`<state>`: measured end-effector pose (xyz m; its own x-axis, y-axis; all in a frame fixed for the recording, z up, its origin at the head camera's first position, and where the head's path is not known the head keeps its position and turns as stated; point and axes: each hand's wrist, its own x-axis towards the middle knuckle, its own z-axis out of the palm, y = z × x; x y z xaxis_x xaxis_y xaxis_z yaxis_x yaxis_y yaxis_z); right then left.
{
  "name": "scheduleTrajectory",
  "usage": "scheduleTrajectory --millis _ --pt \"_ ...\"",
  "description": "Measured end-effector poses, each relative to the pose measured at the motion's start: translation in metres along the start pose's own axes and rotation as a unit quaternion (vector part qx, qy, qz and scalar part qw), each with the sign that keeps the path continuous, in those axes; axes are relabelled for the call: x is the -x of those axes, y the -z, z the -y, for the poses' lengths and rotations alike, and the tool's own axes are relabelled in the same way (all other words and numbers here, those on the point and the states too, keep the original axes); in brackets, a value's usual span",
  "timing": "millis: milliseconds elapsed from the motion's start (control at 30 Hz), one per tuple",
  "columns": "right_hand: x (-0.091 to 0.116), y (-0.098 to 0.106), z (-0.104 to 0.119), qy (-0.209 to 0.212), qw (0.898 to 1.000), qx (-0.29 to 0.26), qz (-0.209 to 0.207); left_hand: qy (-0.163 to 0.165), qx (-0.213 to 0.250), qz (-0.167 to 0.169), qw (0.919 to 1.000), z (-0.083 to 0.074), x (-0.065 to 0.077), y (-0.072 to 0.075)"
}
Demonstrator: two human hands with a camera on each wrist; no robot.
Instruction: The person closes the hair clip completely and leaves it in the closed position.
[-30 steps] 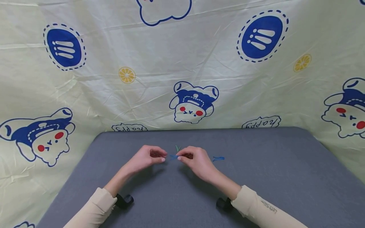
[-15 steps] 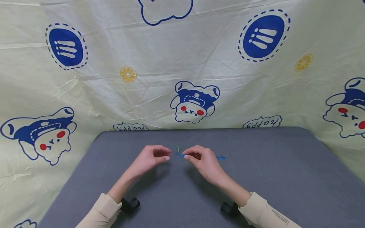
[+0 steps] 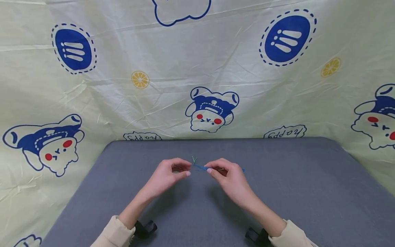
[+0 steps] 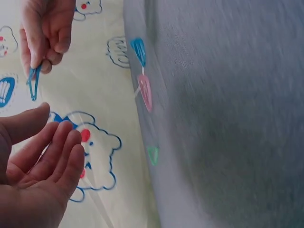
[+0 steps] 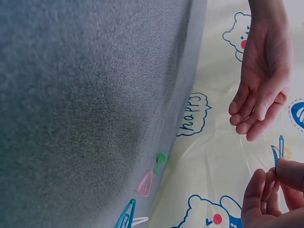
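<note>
My right hand (image 3: 230, 176) pinches a blue snap hair clip (image 5: 280, 146) between thumb and fingers, its narrow end pointing toward the left hand. In both wrist views the clip's two parts stand spread apart. Facing it across a small gap, my left hand (image 3: 171, 174) holds nothing; its fingers are loosely bent and the thumb is apart from them, as the left wrist view shows (image 4: 45, 156). Both hands are raised above the table, casting shadows on it. The right fingers cover one end of the held clip.
On the grey table (image 3: 197, 212) lie a green hair clip (image 4: 152, 155), a pink one (image 4: 146, 92), a second blue one (image 4: 138, 51) and a partly covered white one (image 5: 140, 221). A printed curtain (image 3: 166, 103) hangs behind the table's far edge.
Both hands have shifted right in the head view, the blue hair clip moving along in the right hand. The blue clip on the table is now mostly hidden behind the right hand.
</note>
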<state>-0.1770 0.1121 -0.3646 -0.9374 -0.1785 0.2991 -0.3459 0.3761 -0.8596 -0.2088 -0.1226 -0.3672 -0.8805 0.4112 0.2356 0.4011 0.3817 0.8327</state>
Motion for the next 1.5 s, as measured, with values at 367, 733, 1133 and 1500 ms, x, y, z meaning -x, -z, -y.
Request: scheduleTrajectory --millis 367,733,1133,1500 --pt "0.022 0.011 0.007 -0.004 1.0 -0.016 -0.023 0.008 0.02 -0.015 0.9997 -0.023 0.015 -0.015" --pt "0.041 0.015 0.012 0.015 0.999 -0.03 -0.034 -0.019 0.05 -0.028 0.9982 -0.039 0.031 -0.028" --pt "0.052 0.013 0.013 0.008 0.999 -0.021 -0.044 -0.033 0.038 -0.04 0.998 -0.045 0.036 -0.038" --pt "0.055 0.012 0.011 0.027 0.999 -0.025 -0.032 -0.054 0.009 -0.05 0.9973 -0.047 0.037 -0.044"
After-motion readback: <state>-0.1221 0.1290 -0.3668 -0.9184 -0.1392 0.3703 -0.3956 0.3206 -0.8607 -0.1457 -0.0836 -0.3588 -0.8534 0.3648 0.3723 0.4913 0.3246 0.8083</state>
